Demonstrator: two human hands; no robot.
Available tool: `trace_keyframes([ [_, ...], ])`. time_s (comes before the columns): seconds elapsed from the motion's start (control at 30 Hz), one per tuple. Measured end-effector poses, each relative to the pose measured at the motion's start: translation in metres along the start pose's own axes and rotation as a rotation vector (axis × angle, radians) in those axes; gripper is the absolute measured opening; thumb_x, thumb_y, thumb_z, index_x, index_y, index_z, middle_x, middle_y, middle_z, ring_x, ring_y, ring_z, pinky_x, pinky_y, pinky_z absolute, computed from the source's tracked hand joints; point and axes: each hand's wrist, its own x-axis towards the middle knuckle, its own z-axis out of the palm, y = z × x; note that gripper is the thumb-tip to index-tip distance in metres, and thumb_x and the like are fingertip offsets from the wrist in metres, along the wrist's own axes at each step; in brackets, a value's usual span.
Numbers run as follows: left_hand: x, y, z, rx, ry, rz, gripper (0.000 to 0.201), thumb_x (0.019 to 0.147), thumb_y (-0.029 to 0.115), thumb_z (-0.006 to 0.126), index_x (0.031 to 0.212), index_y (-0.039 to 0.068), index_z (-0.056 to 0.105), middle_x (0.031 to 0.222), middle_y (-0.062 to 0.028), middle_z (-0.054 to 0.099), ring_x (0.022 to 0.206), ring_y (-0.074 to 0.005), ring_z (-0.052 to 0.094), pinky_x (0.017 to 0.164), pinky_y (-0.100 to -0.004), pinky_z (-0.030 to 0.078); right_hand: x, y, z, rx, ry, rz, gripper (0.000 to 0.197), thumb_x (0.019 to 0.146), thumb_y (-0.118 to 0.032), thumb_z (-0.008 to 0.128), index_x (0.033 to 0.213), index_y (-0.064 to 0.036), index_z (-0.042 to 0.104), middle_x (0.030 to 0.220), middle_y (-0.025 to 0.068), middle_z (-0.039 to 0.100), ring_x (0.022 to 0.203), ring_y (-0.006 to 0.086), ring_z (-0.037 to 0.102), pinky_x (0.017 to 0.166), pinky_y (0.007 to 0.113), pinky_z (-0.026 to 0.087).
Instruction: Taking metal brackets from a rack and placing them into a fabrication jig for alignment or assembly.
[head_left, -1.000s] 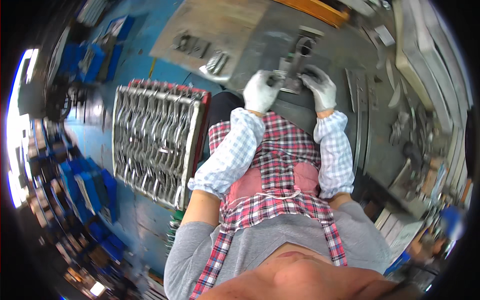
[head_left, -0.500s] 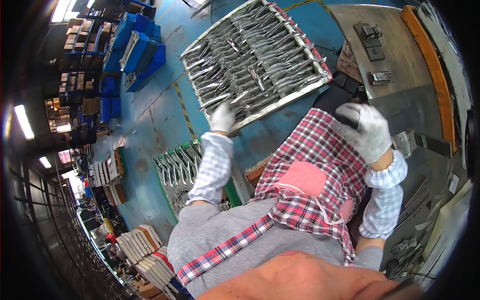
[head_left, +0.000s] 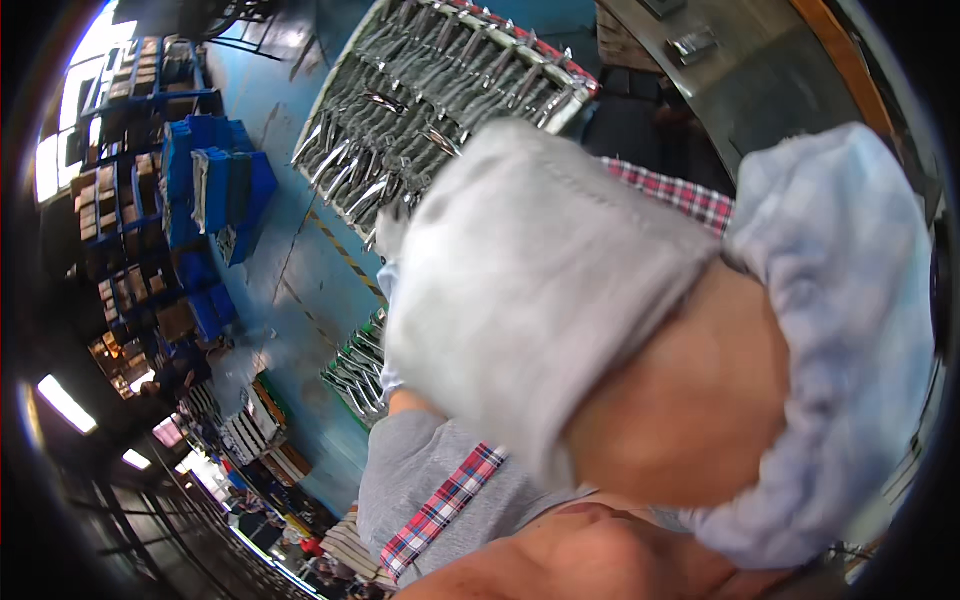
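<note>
My right hand (head_left: pixel 540 280), in a pale work glove, is raised very close to the camera and fills the middle of the picture. Its fingers are smeared or out of sight, so whether it holds anything does not show. Behind it, mostly covered, my gloved left hand (head_left: pixel 391 232) is at the near left edge of a large tray (head_left: pixel 316 120). Rows of long, shiny metal pieces (head_left: pixel 372 185) lie in this tray on grey padding. What the left fingers do is hidden.
A green-edged tray (head_left: pixel 350 400) with more curved metal pieces stands at the lower left. A metal worktop (head_left: pixel 740 90) with a small metal block (head_left: pixel 692 45) is at the upper right. Blue bins (head_left: pixel 215 180) and loaded shelves (head_left: pixel 120 195) stand at the far left.
My right hand has come up from beside the checked apron to close before the camera, covering much of the view. The view has shifted and tilted; my left hand stays by the large tray.
</note>
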Motion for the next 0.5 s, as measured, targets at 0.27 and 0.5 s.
trace_keyframes([
  [0.27, 0.026, 0.065, -0.055, 0.233, -0.272, -0.174, 0.038, 0.090, 0.040, 0.053, 0.102, 0.007, 0.067, 0.089, -0.0220, 0.065, 0.086, -0.0409, 0.061, 0.078, -0.0469, 0.046, -0.045, 0.010, 0.005, 0.021, 0.184, 0.071, 0.016, 0.072, -0.009, 0.057, 0.086, -0.0080, 0.067, 0.076, 0.0110, 0.064, 0.073, 0.0267, 0.064, 0.065, 0.035, 0.052],
  [0.5, 0.005, 0.214, -0.129, -0.768, -0.369, -0.049, 0.016, 0.090, 0.007, 0.057, 0.102, 0.001, 0.068, 0.088, -0.0090, 0.068, 0.075, -0.0151, 0.062, 0.071, -0.0254, 0.049, -0.070, 0.046, 0.026, 0.181, 0.323, 0.238, 0.025, 0.076, -0.014, 0.055, 0.095, -0.0135, 0.070, 0.079, 0.0113, 0.067, 0.072, 0.0281, 0.066, 0.067, 0.036, 0.054],
])
